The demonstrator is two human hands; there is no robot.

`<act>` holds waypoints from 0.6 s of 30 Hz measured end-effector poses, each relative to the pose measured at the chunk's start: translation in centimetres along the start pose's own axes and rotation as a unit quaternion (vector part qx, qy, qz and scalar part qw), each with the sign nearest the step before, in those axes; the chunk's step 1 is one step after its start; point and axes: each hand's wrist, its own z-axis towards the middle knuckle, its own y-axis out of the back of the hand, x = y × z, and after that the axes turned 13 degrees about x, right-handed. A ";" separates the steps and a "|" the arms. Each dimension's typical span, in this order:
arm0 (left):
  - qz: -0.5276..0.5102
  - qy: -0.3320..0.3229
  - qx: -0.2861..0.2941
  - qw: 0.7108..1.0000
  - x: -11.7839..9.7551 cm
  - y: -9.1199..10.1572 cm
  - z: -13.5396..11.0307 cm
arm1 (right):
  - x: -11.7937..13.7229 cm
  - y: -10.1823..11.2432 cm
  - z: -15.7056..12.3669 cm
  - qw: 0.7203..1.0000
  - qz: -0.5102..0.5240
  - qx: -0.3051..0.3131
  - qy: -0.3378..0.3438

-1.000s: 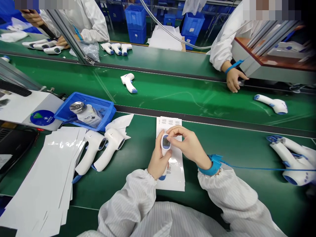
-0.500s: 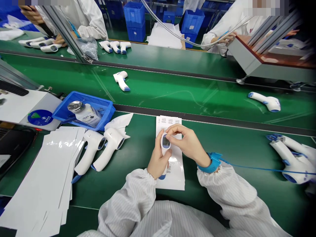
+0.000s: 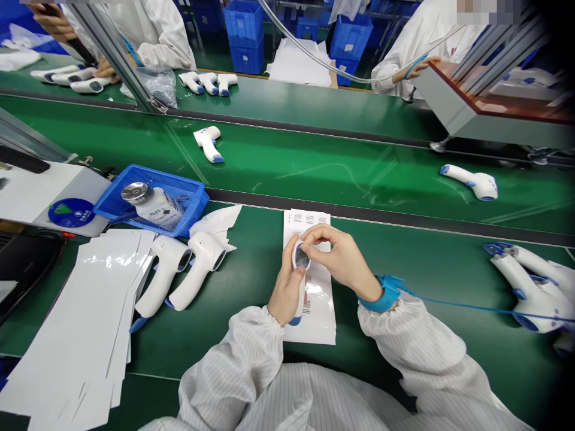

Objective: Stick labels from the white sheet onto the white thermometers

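My left hand (image 3: 285,290) is wrapped round the handle of a white and blue infrared thermometer (image 3: 300,263), held upright with its small screen facing me. My right hand (image 3: 342,260) pinches at the top of that screen with thumb and forefinger; whether a film or label is between the fingertips I cannot make out. A blue wrist strap (image 3: 384,293) with a cord is on my right wrist. Under both hands lies a white sheet of printed labels (image 3: 314,317) on the green bench.
Two thermometers (image 3: 184,269) lie left of me beside a stack of white sheets (image 3: 85,323) and a blue tray (image 3: 188,194) holding a bottle (image 3: 153,206). More thermometers (image 3: 534,287) lie at the right. Thermometers (image 3: 207,142) (image 3: 471,181) ride the conveyor. Co-workers stand across it.
The thermometers on the conveyor have drifted left. A co-worker's hand has left the belt at the far right. My hands stay on the thermometer, with my right fingers shifting slightly on the screen.
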 end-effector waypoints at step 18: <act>-0.023 -0.022 -0.029 0.999 -0.5 -0.4 0.1 | -0.3 -0.5 -0.3 0.997 -0.066 0.031 -0.004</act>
